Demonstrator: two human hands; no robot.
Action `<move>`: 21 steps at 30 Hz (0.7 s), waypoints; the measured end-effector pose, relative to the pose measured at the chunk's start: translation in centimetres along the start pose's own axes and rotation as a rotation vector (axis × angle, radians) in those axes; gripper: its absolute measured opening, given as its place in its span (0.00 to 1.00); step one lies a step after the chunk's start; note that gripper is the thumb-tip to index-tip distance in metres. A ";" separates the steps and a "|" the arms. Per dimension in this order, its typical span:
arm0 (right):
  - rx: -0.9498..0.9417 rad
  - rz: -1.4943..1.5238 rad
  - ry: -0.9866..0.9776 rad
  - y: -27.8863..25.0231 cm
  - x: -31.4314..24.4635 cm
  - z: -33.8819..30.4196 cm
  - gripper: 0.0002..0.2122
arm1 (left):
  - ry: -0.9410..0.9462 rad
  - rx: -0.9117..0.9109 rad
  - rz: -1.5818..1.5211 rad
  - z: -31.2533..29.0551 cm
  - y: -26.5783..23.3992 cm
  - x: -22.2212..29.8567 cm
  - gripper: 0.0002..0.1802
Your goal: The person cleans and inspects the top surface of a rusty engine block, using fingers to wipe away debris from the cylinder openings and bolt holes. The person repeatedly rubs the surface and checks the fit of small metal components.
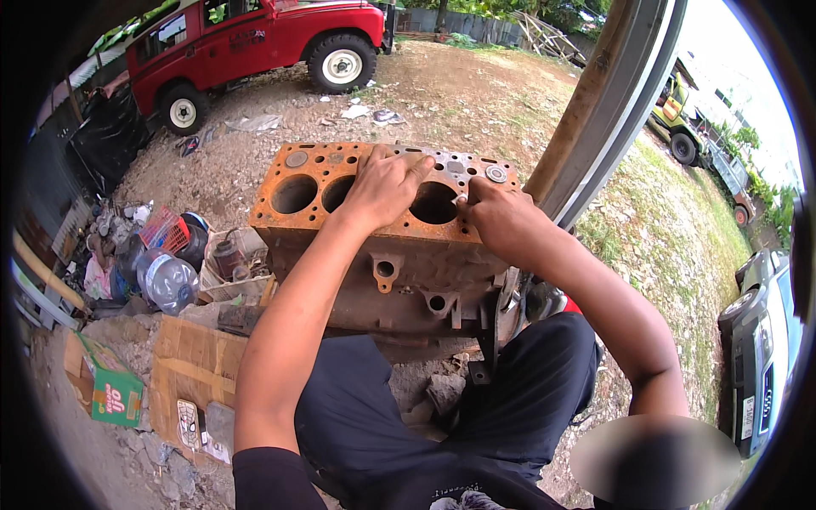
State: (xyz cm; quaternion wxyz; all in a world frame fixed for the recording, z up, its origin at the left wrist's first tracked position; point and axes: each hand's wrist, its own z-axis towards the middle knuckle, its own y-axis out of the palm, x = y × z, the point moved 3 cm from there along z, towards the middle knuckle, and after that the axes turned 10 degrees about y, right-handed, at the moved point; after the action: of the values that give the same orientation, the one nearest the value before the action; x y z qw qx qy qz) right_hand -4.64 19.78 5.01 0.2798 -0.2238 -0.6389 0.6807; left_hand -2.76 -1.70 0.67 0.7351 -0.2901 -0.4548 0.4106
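Observation:
A rusty engine block (391, 280) stands in front of my knees, its flat top orange with rust on the left and greyer toward the back right. Large round cylinder bores open in that top, with smaller holes around them. My left hand (389, 189) rests palm down on the top and partly covers the middle bores; its thumb stands apart from the fingers, whose tips are partly hidden. At the right bore's edge, my right hand (508, 219) is closed with its fingertips against the metal. A small pale bit shows at those fingers, too small to name.
A post (595, 119) rises just behind the block's right end. Left lie a large clear plastic bottle (168, 280), a red basket (163, 229), flattened cardboard (191, 361) and a green box (116, 393). A red off-road car (255, 47) stands beyond; another car (756, 357) is at right.

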 end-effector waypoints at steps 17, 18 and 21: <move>0.331 0.254 0.042 -2.3 2.1 -2.4 0.17 | 0.048 0.073 0.032 -0.2 0.4 0.7 0.44; 0.381 0.303 0.078 -3.1 1.9 -2.6 0.18 | 0.060 0.080 0.037 -0.3 0.4 0.8 0.44; 0.414 0.354 0.012 -2.8 2.7 -1.3 0.16 | 0.074 0.092 0.047 -0.4 0.2 1.2 0.43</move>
State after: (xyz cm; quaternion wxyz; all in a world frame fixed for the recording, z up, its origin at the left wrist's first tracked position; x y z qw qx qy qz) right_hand -5.55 22.66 7.83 0.2002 -0.2743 -0.4356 0.8336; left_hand -2.12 -0.57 0.89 0.7542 -0.2817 -0.4010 0.4371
